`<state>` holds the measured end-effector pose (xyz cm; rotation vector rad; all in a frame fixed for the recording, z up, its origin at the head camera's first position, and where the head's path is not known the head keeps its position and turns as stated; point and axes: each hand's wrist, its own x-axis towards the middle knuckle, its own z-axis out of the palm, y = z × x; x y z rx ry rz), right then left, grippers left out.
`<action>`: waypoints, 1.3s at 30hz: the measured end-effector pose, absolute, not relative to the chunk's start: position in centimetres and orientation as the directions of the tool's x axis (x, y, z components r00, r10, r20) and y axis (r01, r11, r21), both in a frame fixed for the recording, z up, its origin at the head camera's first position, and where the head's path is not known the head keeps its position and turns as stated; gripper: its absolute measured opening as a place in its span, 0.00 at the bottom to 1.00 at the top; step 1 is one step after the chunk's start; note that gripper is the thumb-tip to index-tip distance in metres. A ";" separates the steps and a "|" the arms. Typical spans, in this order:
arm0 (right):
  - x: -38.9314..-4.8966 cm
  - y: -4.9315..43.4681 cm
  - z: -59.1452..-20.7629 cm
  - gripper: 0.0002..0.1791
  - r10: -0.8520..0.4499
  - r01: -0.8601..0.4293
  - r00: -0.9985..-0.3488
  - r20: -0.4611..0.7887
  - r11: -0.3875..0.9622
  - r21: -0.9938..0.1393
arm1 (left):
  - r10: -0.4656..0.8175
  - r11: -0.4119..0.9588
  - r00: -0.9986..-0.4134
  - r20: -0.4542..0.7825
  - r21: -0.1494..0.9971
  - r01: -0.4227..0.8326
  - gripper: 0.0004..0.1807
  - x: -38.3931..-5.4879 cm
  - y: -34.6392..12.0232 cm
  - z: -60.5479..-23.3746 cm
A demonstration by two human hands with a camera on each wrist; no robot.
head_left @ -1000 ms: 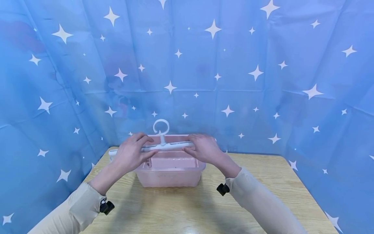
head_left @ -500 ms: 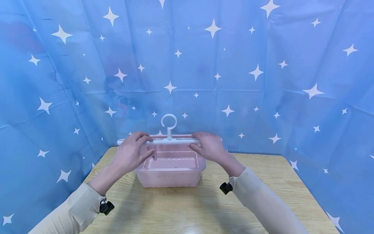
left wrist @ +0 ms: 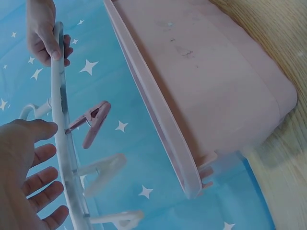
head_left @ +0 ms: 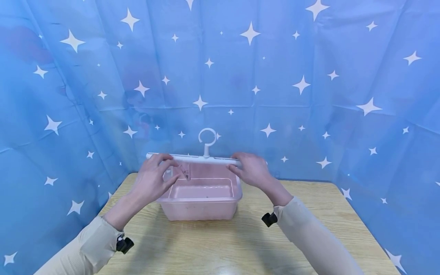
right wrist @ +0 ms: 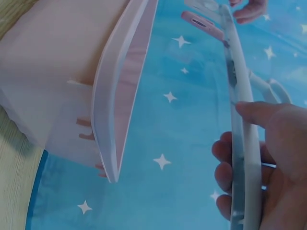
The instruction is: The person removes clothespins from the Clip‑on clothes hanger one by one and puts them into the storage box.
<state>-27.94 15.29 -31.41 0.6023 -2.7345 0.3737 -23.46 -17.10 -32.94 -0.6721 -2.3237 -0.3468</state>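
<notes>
A white clip hanger (head_left: 192, 158) with a round hook is held up over the pink basin (head_left: 201, 211), its bar slanting slightly down to the right. My right hand (head_left: 252, 170) grips the bar near its right end, thumb in front and fingers behind. My left hand (head_left: 152, 177) is at the left part of the bar; in the left wrist view its thumb tip meets the bar and its fingers are spread loosely beside it. A pink clip (left wrist: 98, 117) hangs from the bar, with a pale, blurred clip (left wrist: 108, 172) and another whitish clip (left wrist: 122, 220) farther along.
The basin stands on a wood-grain table (head_left: 206, 244) near its back edge. A blue star-patterned curtain (head_left: 227, 76) surrounds the table at the back and sides. Black wrist cameras (head_left: 124, 244) sit at both cuffs.
The hanger has moved up and to the right, its tilt shifting from right end higher to left end higher. My right hand moved right with it; my left hand stayed nearly in place, its hold loosened.
</notes>
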 end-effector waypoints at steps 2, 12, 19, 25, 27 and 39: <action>-28.0 15.4 -31.3 0.19 -0.354 -0.436 -0.868 0.348 0.878 -0.195 | 0.370 0.834 -0.631 0.682 0.056 0.550 0.15 -23.4 -17.2 -33.0; -28.4 16.3 -30.9 0.21 -0.311 -0.406 -0.884 0.350 0.882 -0.241 | 0.344 0.843 -0.636 0.691 0.072 0.533 0.13 -23.6 -17.6 -33.1; -28.2 16.6 -30.5 0.22 -0.295 -0.395 -0.887 0.354 0.883 -0.255 | 0.283 0.866 -0.692 0.664 0.134 0.482 0.11 -23.8 -18.3 -33.3; -27.9 16.8 -30.3 0.22 -0.288 -0.392 -0.890 0.355 0.880 -0.268 | 0.196 0.883 -0.756 0.625 0.222 0.413 0.13 -24.0 -18.7 -33.3; -27.8 16.9 -30.2 0.22 -0.286 -0.390 -0.890 0.355 0.881 -0.268 | 0.163 0.882 -0.772 0.615 0.259 0.393 0.13 -24.0 -18.8 -33.2; -27.7 17.2 -30.0 0.23 -0.283 -0.392 -0.886 0.368 0.880 -0.268 | 0.020 0.874 -0.798 0.602 0.377 0.307 0.10 -24.3 -20.0 -33.0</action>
